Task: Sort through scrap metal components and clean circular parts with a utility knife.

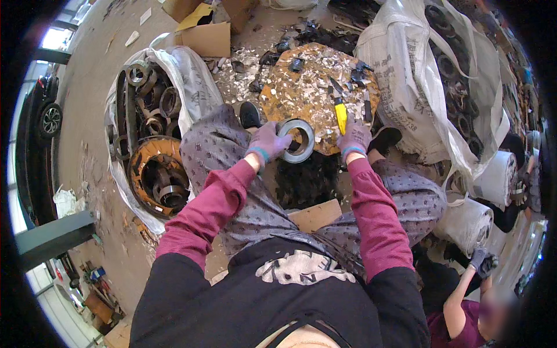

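Observation:
My left hand (268, 142), in a purple knit glove, is closed on the left side of a thick grey metal ring (310, 141). The ring is tilted over the near edge of a round wooden work surface (272, 98) littered with pale and dark scraps. On the right, my gloved right hand (354, 138) is closed round the lower end of a yellow-handled knife (341, 116). Its dark blade points away from me over the scraps. A narrow dark tool (367, 107) lies just right of the knife.
To my left stands a white woven sack (200, 75) filled with metal rings and a rusty flanged part (142, 165). Another large sack (400, 75) of rings stands at the right. A cardboard box (206, 39) sits at the back; a co-worker's gloved hands (483, 262) show lower right.

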Motion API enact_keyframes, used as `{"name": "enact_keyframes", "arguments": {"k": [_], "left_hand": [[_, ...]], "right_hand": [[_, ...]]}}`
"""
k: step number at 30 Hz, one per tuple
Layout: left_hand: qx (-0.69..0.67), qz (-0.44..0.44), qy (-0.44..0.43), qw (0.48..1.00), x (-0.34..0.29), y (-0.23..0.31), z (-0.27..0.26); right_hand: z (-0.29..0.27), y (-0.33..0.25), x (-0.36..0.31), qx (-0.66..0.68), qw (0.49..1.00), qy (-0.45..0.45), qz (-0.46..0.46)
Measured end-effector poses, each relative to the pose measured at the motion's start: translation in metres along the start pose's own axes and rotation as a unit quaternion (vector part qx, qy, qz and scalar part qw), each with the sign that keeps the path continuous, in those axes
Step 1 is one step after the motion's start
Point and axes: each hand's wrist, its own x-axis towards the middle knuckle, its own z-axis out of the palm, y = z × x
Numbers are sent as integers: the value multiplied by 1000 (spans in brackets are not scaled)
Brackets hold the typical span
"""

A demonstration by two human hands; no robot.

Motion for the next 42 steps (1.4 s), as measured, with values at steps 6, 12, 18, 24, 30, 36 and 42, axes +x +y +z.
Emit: {"name": "enact_keyframes", "arguments": {"k": [6,12,18,24,30,36,42], "left_hand": [[-144,-23,19,989,46,-1,38],[-81,-33,32,996,55,22,54],[-69,-3,28,997,48,29,54],[-79,10,29,996,46,24,53],[-66,16,32,997,48,24,57],[-38,26,18,999,46,28,55],[4,54,8,999,44,37,55]], "right_hand": [[-24,26,5,272,962,-5,-5],[-55,58,-38,414,909,-44,3],[-60,58,-40,338,930,-7,-142],[-85,52,-34,209,954,-1,-216],[-86,56,-23,155,952,8,-263],[-93,54,-11,74,948,10,-309],[-103,48,-9,-48,946,-39,-318]]}}
